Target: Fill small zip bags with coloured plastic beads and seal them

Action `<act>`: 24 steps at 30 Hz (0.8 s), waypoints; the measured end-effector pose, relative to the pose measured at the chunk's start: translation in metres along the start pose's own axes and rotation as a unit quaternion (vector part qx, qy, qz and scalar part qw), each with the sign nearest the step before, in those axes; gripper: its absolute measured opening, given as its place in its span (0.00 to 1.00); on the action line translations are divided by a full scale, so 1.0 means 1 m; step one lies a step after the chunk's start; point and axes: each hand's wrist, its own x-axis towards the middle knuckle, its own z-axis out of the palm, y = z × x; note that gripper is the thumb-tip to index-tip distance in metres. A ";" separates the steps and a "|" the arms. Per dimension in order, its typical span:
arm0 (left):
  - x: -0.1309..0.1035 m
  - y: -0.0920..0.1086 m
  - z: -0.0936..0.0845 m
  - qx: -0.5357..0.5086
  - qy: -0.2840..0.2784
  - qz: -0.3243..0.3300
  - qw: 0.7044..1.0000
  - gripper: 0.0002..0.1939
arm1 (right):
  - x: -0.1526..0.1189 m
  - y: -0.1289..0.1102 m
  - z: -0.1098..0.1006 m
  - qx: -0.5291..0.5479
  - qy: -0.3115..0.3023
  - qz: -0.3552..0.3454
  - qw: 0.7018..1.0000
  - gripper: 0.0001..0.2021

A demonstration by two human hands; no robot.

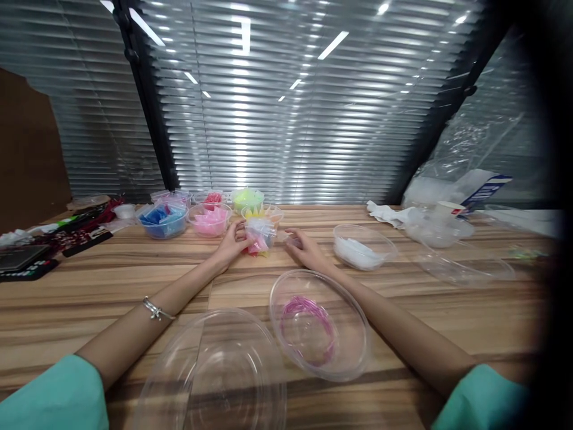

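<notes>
Both my arms reach forward over a wooden table (89,292). My left hand (233,241) grips a small clear bag (261,236) of mixed coloured pieces, held just above the tabletop. My right hand (305,248) rests on the table right of the bag, fingers curled; whether it pinches anything is unclear. Nearer to me stands a clear plastic bowl (353,352) with a pink coil of cord (311,325) inside. A second clear bowl or lid (215,376) lies at the front edge.
Behind the bag stand bowls of blue (163,220), pink (209,220), yellow (264,212) and green (246,197) pieces. A bowl of white pieces (360,248) sits right of my hands. Clear lids, tissue and a box lie far right; dark devices lie far left.
</notes>
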 end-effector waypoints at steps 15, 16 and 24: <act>-0.005 0.000 -0.002 -0.020 0.005 0.009 1.000 0.32 | 0.005 -0.001 -0.017 0.354 -0.030 0.133 0.925 0.19; -0.005 0.000 -0.001 -0.022 0.007 0.007 1.000 0.32 | 0.006 0.002 -0.017 0.364 -0.016 0.130 0.922 0.17; -0.007 0.005 0.001 -0.026 0.068 0.027 0.997 0.26 | 0.011 0.022 -0.024 0.391 0.052 0.115 0.912 0.10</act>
